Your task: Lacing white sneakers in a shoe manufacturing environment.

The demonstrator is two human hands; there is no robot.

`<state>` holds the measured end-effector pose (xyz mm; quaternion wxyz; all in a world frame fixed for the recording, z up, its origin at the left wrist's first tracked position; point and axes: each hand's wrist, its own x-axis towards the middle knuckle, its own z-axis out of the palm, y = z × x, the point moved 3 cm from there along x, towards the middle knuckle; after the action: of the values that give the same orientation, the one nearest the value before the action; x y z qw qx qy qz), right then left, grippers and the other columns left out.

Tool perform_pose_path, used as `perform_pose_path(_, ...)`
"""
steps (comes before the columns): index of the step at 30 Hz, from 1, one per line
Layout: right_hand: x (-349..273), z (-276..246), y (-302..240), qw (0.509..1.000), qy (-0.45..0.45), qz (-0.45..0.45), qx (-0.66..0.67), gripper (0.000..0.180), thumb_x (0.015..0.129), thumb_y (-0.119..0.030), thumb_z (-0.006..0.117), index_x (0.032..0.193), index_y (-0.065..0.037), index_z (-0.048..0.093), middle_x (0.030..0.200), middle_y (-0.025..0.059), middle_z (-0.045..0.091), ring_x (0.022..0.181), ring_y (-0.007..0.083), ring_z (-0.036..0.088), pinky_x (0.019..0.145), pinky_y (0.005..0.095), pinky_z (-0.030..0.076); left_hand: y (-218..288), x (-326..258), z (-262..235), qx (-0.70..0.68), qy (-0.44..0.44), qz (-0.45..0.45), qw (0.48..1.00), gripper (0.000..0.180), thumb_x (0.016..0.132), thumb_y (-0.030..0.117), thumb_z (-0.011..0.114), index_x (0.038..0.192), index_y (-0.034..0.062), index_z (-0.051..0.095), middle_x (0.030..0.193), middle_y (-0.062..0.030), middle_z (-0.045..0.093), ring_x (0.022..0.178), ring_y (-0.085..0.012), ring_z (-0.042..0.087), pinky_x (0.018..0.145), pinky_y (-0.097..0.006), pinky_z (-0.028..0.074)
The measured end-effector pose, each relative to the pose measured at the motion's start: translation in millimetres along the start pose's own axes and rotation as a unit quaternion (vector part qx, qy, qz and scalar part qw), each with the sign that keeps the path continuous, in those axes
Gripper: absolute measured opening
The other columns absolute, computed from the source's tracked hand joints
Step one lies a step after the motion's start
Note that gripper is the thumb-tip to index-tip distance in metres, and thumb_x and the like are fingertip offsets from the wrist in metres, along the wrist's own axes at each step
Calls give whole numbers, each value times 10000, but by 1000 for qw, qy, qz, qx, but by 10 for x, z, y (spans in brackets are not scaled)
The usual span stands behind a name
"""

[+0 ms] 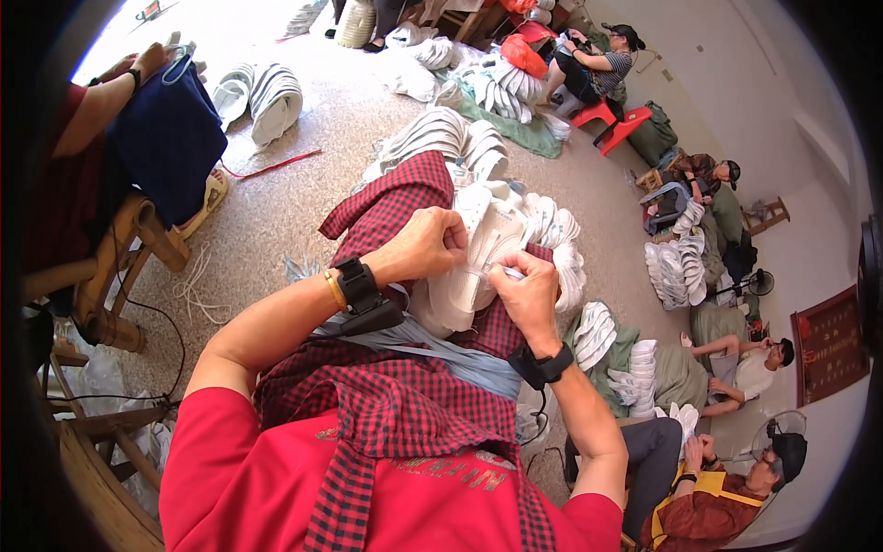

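Note:
A white shoe upper (pixel 495 232) rests over my lap on a red-and-black checked apron (pixel 386 405). My left hand (pixel 425 245) is at its left edge, thumb and fingertips pinched together; what lies between them is too small to make out. On the upper's right side my right hand (pixel 530 293) is closed too, with a small pale piece showing between thumb and forefinger. More white uppers are bunched just right of it, and a nested row of uppers (pixel 425 136) lies beyond my knees.
Bamboo stools (pixel 101 285) stand at the left beside a person in dark blue. Nested uppers (pixel 274 103) and a red strap (pixel 276 166) lie on the floor. Several people sit along the right wall among uppers and green sacks (pixel 717 331). A red stool (pixel 612 124) stands far right.

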<state>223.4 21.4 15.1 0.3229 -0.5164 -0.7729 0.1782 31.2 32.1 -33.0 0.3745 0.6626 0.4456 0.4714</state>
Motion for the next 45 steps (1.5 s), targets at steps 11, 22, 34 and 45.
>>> perform_pose_path(11,192,-50,78,990,-134,-52,9,163,791,-167,734,826,-8,739,668,91,694,595,125,640,591,289,497,-27,50,84,56,7,15,998,108,732,45,722,780,-23,654,681,-85,656,631,-135,627,585,-304,510)
perform_pose_path(22,158,25,-95,991,-107,-33,-77,188,794,-189,740,803,-3,717,719,174,687,667,299,693,626,395,527,-11,27,69,31,29,24,999,119,740,54,723,794,-32,661,683,-93,663,625,-141,635,590,-299,511)
perform_pose_path(34,72,47,-64,990,-86,-75,-79,146,790,-144,634,785,-10,690,658,173,642,631,325,679,593,408,509,128,-38,91,116,5,79,990,114,756,95,700,837,15,695,801,-155,642,734,-313,662,673,-404,518)
perform_pose_path(45,49,-86,88,991,-112,-72,8,246,825,-89,660,1017,3,536,659,175,648,664,346,681,640,419,521,-64,-150,-737,486,-141,237,829,49,824,14,544,853,33,578,854,-174,570,764,-344,609,669,-451,511)
